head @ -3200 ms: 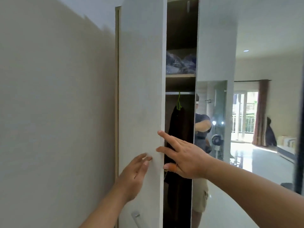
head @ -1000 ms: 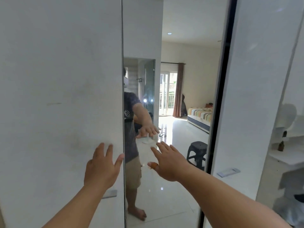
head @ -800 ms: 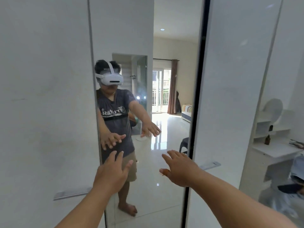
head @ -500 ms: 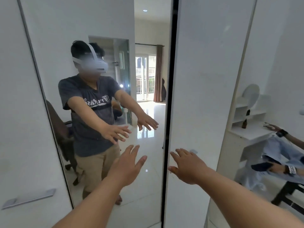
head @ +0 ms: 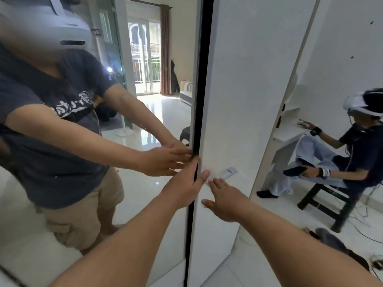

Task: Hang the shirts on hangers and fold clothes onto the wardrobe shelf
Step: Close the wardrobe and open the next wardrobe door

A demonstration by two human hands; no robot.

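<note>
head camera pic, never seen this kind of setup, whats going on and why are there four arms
There is one picture, taken by a camera worn on a person's head, looking at a wardrobe. The two arms at the bottom are that person's own. The left hand lies with straight fingers at the edge of the mirrored door; the right hand reaches open to the white door, near its handle. The other two arms are the mirror's reflection. Neither hand holds anything. A second person sits at the right.

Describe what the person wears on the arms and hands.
Both forearms are bare, with no sleeve, watch or band in view. The left hand and right hand wear no gloves. The mirror shows a dark grey T-shirt with short sleeves and white lettering on the chest.
</note>
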